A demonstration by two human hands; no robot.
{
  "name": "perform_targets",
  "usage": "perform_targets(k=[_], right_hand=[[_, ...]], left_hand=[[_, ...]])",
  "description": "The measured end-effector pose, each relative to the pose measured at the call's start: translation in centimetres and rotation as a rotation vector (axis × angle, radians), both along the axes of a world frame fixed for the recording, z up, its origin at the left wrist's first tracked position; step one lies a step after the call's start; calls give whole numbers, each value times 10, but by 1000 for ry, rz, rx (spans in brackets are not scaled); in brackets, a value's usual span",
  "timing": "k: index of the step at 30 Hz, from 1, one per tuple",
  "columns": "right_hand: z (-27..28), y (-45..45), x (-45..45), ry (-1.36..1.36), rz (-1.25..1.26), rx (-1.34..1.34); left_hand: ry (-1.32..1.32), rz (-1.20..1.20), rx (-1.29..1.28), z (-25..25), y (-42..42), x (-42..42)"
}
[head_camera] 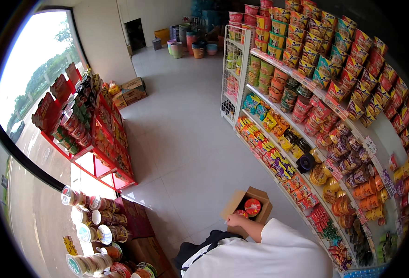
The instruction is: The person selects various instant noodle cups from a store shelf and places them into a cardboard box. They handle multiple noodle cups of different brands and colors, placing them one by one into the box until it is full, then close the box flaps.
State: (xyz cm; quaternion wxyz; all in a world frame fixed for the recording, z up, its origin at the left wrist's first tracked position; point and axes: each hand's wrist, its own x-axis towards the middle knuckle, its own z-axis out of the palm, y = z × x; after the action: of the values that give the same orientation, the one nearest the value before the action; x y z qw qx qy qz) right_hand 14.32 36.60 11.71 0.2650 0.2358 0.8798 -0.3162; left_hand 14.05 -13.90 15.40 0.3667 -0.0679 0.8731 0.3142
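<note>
An open cardboard box stands low near the bottom centre, with red-lidded instant noodle tubs inside. My right hand reaches across to the box's left side, its fingers bent at the edge of a flap; whether they grip the cardboard is unclear. The bare forearm comes out of a loose white sleeve and hides part of the box. My left hand is out of view. Dark clothing shows beside the white shirt, below the box.
Tall shelving with noodle tubs and snack packets curves along the right. A red display rack stands by the window at left. Stacked tubs sit on cartons at lower left. Cartons and plastic bins rest on the floor further back.
</note>
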Motion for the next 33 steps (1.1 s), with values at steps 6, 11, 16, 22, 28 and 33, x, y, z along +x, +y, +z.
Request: perform_targets(k=[6,11,16,22,28,33], right_hand=[[-23,-19,-32,216,-304,-113],[-12,-64,32,30,-658,-173],[-8,-164,98,64,-698,33],[-23,-322,91,-115,-1270,-14],[-11,-470,88,-327,-1354,-94],[-29,-562,81,-211,-1970,-85]], left_hand=[[-58,-263,55,-11,10,-157],[-83,-407,74,-23,-25,-302],[-2,-346,141,-51,11,-479],[77,-761,102,-53,150,-575],[-107,-1126,173,-61,280,-481],[-340,-1545,272,-58,299,-327]])
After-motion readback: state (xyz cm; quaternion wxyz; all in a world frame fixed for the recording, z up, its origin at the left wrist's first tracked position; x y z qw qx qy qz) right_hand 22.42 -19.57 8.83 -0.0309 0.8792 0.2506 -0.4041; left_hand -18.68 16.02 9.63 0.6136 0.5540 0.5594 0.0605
